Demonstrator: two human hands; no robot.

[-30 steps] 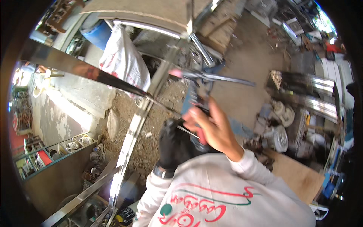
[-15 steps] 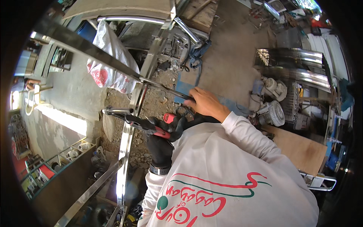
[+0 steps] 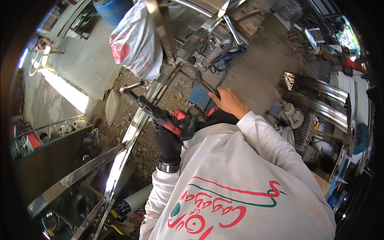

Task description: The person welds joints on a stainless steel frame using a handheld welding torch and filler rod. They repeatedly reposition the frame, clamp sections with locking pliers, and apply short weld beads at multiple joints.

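My left hand (image 3: 170, 146), in a black glove, is closed around a red-and-black power tool (image 3: 173, 127) with a narrow arm and a silver end, like a finger belt sander. The tool crosses over a shiny metal frame (image 3: 138, 122) of long square tubes. My right hand (image 3: 231, 104) is bare, its fingers wrapped round the near end of a dark, long-handled metal tool (image 3: 205, 83). That tool's far end meets the frame at a joint between tubes; whether it grips there I cannot tell. Another red part (image 3: 180, 115) shows just beyond the glove.
A white sack (image 3: 140, 44) stands beyond the frame, near a blue barrel (image 3: 114, 12). Rubble (image 3: 140, 150) lies under the tubes. At the right are polished metal sheets (image 3: 320, 92) and a motor (image 3: 294, 115). A divided tray (image 3: 52, 134) sits at the left.
The view has shifted and turned, so the frame slants more. My left hand's tool now tilts more steeply, silver end up. Both hands keep their holds.
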